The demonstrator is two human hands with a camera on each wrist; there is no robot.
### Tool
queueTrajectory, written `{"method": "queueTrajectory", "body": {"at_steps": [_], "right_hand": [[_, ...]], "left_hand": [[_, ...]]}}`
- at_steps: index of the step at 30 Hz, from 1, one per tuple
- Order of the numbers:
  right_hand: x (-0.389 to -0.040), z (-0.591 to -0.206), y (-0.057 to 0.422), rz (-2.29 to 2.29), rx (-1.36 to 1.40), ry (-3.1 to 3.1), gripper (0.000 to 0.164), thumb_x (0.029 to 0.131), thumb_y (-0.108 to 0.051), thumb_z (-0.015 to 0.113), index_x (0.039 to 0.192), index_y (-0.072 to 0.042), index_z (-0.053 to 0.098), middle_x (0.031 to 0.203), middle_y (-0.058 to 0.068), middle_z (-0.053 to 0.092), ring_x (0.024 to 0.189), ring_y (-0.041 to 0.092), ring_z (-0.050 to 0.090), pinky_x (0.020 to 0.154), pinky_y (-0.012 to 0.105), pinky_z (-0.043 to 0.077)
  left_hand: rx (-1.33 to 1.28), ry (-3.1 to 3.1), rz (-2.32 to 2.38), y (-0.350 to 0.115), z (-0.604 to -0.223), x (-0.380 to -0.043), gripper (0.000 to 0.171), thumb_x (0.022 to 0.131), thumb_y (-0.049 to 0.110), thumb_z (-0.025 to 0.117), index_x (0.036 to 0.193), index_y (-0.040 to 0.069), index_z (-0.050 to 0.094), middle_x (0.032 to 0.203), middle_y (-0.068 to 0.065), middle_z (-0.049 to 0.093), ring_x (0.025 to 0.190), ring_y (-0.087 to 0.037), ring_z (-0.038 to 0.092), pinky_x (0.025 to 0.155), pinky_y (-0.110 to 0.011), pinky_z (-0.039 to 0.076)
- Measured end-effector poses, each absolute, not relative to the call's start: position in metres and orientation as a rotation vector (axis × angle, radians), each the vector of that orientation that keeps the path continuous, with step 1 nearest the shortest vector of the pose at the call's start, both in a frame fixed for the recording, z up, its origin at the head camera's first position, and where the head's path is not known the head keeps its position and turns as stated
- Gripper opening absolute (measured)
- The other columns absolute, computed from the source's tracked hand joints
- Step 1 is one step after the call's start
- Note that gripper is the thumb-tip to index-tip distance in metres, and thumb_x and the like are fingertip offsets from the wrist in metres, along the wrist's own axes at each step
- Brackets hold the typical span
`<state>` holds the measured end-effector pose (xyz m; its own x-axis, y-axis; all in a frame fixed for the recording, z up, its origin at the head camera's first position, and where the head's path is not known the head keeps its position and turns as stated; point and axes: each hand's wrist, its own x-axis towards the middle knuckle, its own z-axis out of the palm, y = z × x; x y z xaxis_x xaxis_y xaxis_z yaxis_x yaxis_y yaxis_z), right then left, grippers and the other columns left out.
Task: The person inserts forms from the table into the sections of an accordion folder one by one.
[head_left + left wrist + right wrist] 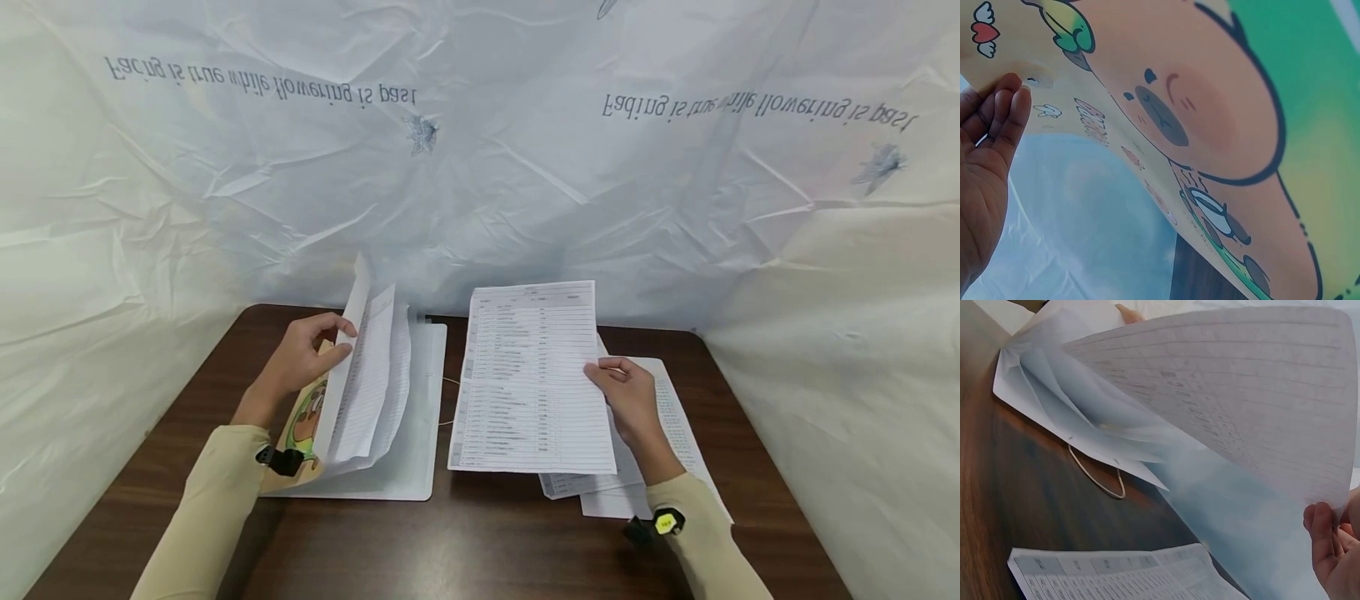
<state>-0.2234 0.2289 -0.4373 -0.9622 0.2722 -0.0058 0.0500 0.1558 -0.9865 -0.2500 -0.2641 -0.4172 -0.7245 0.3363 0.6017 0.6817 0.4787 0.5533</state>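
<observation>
My left hand (311, 350) pinches the raised panel of a paper bag (433, 467) lying on its side. A cartoon animal print (1179, 112) covers the panel's outer face in the left wrist view. Inside the bag, printed sheets (367, 383) stand tilted. My right hand (633, 396) grips the right edge of a printed sheet (532, 379), thumb in front, and holds it raised right of the bag. From the right wrist, this sheet (1260, 381) looks bowed, with the bag's cord handle (1097, 478) below it. Some of my left fingers are hidden behind the panel.
More printed papers (678, 417) lie overlapping on the right of the dark wooden table (480, 542), partly under the raised sheet and right forearm. A whitish plastic sheet (510, 183) with lettering hangs behind the table and along both sides.
</observation>
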Motion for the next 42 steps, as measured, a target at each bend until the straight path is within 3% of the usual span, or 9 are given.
{"method": "queueTrajectory", "body": {"at_steps": [11,22,42], "right_hand": [[-0.235,-0.449,0.203,1.955,-0.275,-2.256,0.030,0.093,-0.014,0.074,0.113,0.006,0.064,0.091,0.008,0.074,0.072,0.013,0.070,0.063,0.027,0.057],[-0.245,-0.456,0.184,2.001,-0.245,-2.228,0.025,0.090,-0.008,0.075,0.107,0.006,0.065,0.088,0.009,0.074,0.070,0.013,0.070,0.062,0.028,0.056],[-0.253,-0.453,0.159,2.035,-0.211,-2.276,0.026,0.090,-0.012,0.075,0.109,0.004,0.068,0.097,0.017,0.075,0.071,0.018,0.072,0.061,0.032,0.058]], "left_hand": [[-0.851,-2.308,-1.137,-0.264,-0.418,-0.250,0.021,0.084,-0.002,0.072,0.103,0.005,0.071,0.093,-0.005,0.067,0.072,-0.010,0.052,0.060,-0.024,0.043],[-0.842,-2.310,-1.134,-0.264,-0.416,-0.250,0.022,0.083,-0.003,0.072,0.104,0.003,0.070,0.094,-0.008,0.068,0.072,-0.008,0.053,0.060,-0.024,0.043],[-0.853,-2.312,-1.128,-0.265,-0.416,-0.249,0.018,0.086,0.000,0.070,0.103,0.005,0.070,0.092,-0.007,0.066,0.070,-0.010,0.052,0.058,-0.026,0.043]]}}
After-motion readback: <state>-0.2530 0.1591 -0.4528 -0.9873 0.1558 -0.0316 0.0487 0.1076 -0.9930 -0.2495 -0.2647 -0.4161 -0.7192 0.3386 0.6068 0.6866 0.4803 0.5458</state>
